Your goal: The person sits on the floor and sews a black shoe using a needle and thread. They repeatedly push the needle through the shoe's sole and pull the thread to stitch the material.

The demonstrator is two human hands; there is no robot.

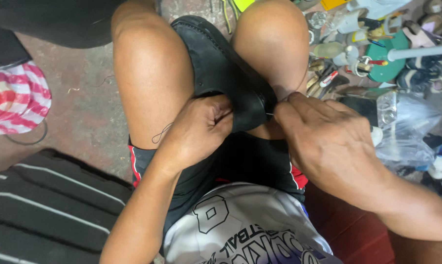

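Wedged between the person's bare knees, the black shoe (221, 68) lies with its toe pointing away and its near end pressed down against the lap, held there by both legs and both hands. Its upper looks matte and pliable, its sole edge firmer; it should be light, yielding under the fingers at the upper and stiff along the rim, so the sound place to grip is that near edge where sole and upper meet. The left hand (199, 129) is clenched over this edge, fingers curled tight into the material. The right hand (323, 139) is pinched closed at the shoe's near corner, fingertips against the rim; a thin pale glint shows there, possibly a needle or thread, too small to confirm. A fine dark thread (161, 133) loops across the left thigh beside the left wrist. Below the hands are black shorts with red trim (250, 161) and a white printed shirt. Outward, a pink striped bag (15, 98) lies on the concrete floor at left, and clutter of small tools and bottles (348, 54) with a clear plastic bag (407, 127) sits at right.
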